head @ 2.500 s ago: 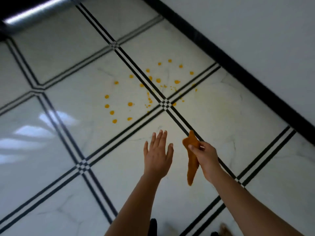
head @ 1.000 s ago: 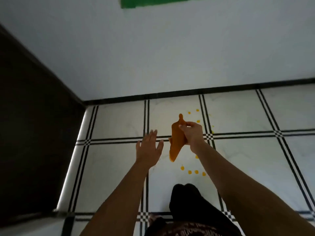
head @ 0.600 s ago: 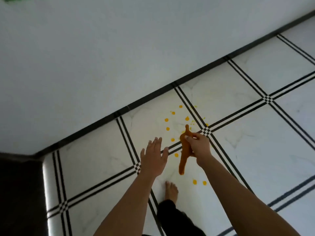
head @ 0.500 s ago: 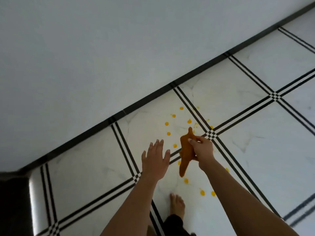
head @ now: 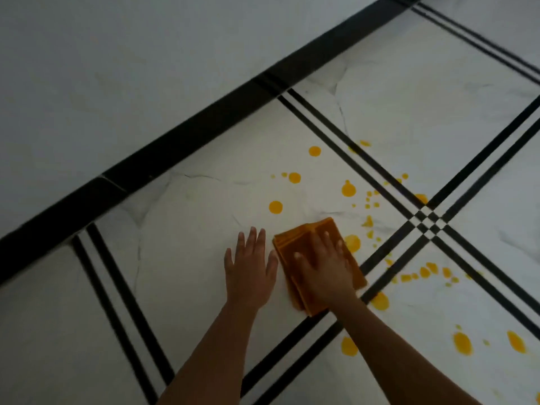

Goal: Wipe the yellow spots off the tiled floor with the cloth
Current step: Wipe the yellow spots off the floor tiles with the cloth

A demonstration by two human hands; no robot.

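Half a second ago the cloth (head: 318,264) dangled pinched in the right hand (head: 324,268); now that hand presses it flat on the floor (head: 190,229), left hand (head: 248,273) spread empty beside it, yellow spots (head: 348,190) mostly unwiped
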